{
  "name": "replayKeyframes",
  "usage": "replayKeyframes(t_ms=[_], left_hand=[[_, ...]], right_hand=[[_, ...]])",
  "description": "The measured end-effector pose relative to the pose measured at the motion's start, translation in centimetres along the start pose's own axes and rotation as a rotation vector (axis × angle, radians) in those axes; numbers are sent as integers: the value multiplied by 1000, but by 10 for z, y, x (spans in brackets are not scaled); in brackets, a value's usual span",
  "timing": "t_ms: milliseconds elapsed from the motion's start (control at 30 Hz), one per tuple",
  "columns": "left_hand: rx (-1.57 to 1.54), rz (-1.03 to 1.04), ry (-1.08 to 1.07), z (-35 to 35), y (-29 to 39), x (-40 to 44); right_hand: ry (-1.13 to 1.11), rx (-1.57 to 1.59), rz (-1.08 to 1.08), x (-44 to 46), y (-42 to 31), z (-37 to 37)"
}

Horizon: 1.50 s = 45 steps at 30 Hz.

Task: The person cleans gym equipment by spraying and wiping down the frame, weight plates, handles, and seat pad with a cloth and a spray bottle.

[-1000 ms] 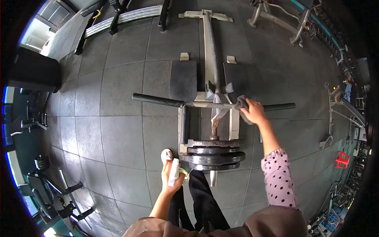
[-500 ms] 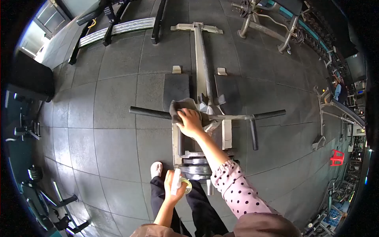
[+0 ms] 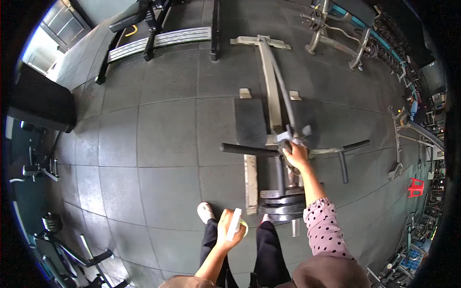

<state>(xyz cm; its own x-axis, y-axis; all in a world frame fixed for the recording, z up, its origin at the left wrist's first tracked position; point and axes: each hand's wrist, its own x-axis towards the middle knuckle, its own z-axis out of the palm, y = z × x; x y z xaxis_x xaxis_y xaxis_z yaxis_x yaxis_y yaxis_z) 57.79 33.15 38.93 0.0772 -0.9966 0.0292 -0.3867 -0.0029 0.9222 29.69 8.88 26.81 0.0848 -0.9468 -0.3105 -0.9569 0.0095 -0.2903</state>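
In the head view, my right hand [image 3: 296, 155] is closed on a dark grey cloth [image 3: 287, 146], pressed against the middle of the handlebar of a floor-standing lever machine. Black grips [image 3: 249, 150] extend from the bar on both sides. Below the hand, black weight plates [image 3: 284, 207] are stacked on the machine's lever, with a metal sleeve end [image 3: 295, 227] sticking out. My left hand [image 3: 227, 231] is wrapped round a spray bottle with a white top [image 3: 234, 224], held low, apart from the machine. Part of the cloth is hidden by my fingers.
Black foot pads [image 3: 250, 122] flank the machine's beam [image 3: 271, 91]. A bench frame [image 3: 180, 36] stands at the upper left, a black box-like object [image 3: 41, 98] at the left. A red stool [image 3: 416, 187] and racks are on the right. My foot [image 3: 205, 211] is beside the machine.
My right hand with the cloth has moved from the bar's left part to its middle. The lever and handlebar have swung right relative to the base. The bottle is still in my left hand.
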Motion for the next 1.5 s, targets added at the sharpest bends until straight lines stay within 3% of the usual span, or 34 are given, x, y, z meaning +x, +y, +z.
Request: replayKeyframes(t_ms=[133, 400, 600, 667, 700, 733, 800, 833, 867, 900, 933, 967, 1000, 1033, 1067, 1133, 1167, 1233, 1300, 1400, 1467, 1500], left_hand=[[71, 125, -63, -61, -29, 6], [110, -48, -60, -117, -77, -8], [139, -79, -117, -98, -90, 9], [93, -58, -130, -82, -86, 24], [107, -25, -163, -72, -89, 30], [122, 11, -195, -62, -92, 37], [158, 47, -210, -41, -92, 51], [165, 4, -265, -34, -89, 59], [119, 45, -281, -27, -88, 67], [133, 54, -309, -19, -87, 74], [146, 63, -334, -11, -86, 79], [137, 70, -332, -4, -86, 83], [130, 76, -327, 2, -86, 86], [123, 82, -322, 6, -85, 90], [123, 92, -333, 9, -84, 94], [124, 115, -356, 13, -82, 101], [115, 104, -355, 16, -82, 103], [99, 83, -352, 23, -86, 103], [121, 123, -381, 28, -93, 104], [134, 144, -377, 33, -97, 103], [123, 136, -344, 33, -98, 103], [110, 124, -320, 29, -94, 102]], right_hand=[[23, 63, 146, -6, -50, -3], [130, 115, 30, -2, -60, 9], [229, 197, -175, -12, -100, 16], [260, 577, -204, -15, -121, 38], [186, 808, -107, -26, -140, 26], [263, 1023, -13, -36, -148, 24], [303, 1765, 239, -52, -134, 41], [334, 1967, 233, -77, -142, 19], [500, 2070, 379, -99, -147, 3], [570, 2140, 163, -118, -143, -8], [821, 2044, 438, -140, -140, -18], [848, 2121, 385, -162, -139, -33], [1054, 1978, 517, -178, -132, -39], [1119, 1945, 508, -197, -113, -37], [1048, 1989, 273, -224, -60, -8], [1178, 1946, 409, -248, -71, -32], [1177, 1433, 285, -268, -35, -7], [1143, 1271, 216, -270, -38, -14], [1111, 1968, 315, -263, -56, -37], [1057, 1785, 488, -229, -77, -36], [971, 1526, 577, -195, -46, 15], [719, 1242, 473, -168, -8, 71]])
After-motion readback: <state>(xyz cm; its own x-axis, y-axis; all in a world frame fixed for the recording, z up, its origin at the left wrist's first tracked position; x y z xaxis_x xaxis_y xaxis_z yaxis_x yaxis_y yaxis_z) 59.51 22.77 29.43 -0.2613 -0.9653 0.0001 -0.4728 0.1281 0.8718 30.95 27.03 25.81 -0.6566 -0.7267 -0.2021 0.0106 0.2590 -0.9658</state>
